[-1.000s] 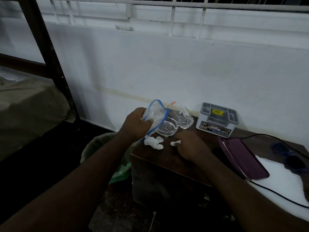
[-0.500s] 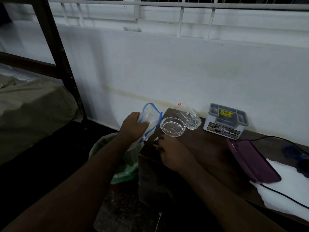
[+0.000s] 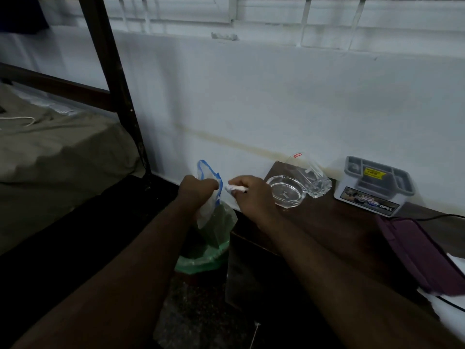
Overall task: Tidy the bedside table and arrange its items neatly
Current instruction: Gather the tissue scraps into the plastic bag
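Head view shows left hand [image 3: 197,188] gripping the plastic bag [image 3: 208,195] over the bin [image 3: 201,260], right hand [image 3: 251,195] pinching white scrap [image 3: 235,188] beside it; ashtray [image 3: 286,191], glass [image 3: 310,178] and organiser [image 3: 375,186] remain unarranged on the table [image 3: 327,222].

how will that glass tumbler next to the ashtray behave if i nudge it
The tumbler looks tilted against the ashtray, so a nudge may tip or roll it. Being clear glass, it is probably hard, heavyish and breakable.
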Motion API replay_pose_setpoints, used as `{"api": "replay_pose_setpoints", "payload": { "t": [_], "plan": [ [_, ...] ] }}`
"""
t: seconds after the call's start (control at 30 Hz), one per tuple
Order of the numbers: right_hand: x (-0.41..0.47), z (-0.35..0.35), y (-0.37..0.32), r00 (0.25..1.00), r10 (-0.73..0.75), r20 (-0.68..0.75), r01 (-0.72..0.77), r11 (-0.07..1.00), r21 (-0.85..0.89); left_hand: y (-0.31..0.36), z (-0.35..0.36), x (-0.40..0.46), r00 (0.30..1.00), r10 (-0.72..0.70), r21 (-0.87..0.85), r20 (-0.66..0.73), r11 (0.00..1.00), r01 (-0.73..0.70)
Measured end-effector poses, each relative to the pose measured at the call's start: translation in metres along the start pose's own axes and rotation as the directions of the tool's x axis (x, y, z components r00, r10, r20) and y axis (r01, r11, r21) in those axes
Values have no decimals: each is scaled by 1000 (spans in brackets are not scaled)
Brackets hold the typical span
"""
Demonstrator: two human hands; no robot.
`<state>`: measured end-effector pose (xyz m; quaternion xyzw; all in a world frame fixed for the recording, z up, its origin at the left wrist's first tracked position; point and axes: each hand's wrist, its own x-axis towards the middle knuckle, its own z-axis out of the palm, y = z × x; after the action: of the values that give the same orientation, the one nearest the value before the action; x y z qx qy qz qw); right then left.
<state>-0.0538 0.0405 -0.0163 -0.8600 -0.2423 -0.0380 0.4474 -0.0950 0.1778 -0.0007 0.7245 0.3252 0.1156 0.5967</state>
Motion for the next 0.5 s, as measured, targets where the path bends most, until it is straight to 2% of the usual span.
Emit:
{"api": "replay_pose_setpoints", "payload": {
  "t": [0.1, 0.17, 0.2, 0.27, 0.33, 0.5],
  "plan": [
    [29, 28, -5, 989, 146, 23, -145, 989, -10, -9, -4, 14, 997, -79, -57, -12, 995, 79],
    [44, 46, -3, 965, 207, 164, -188, 974, -123, -15, -6, 21, 991, -133, -109, 19, 985, 134],
    [51, 55, -1, 931, 258, 258, -216, 959, -181, -20, -7, 24, 987, -156, -130, 40, 979, 160],
    [59, 70, 4, 849, 381, 365, -336, 924, -182, -31, -8, 34, 976, -196, -159, 96, 965, 210],
    [65, 80, 10, 821, 428, 379, -402, 903, -149, -44, -6, 47, 973, -211, -154, 97, 962, 224],
    [64, 75, 11, 827, 436, 355, -476, 879, 29, -30, 1, 37, 978, -202, -104, 42, 973, 206]
  ]
}}
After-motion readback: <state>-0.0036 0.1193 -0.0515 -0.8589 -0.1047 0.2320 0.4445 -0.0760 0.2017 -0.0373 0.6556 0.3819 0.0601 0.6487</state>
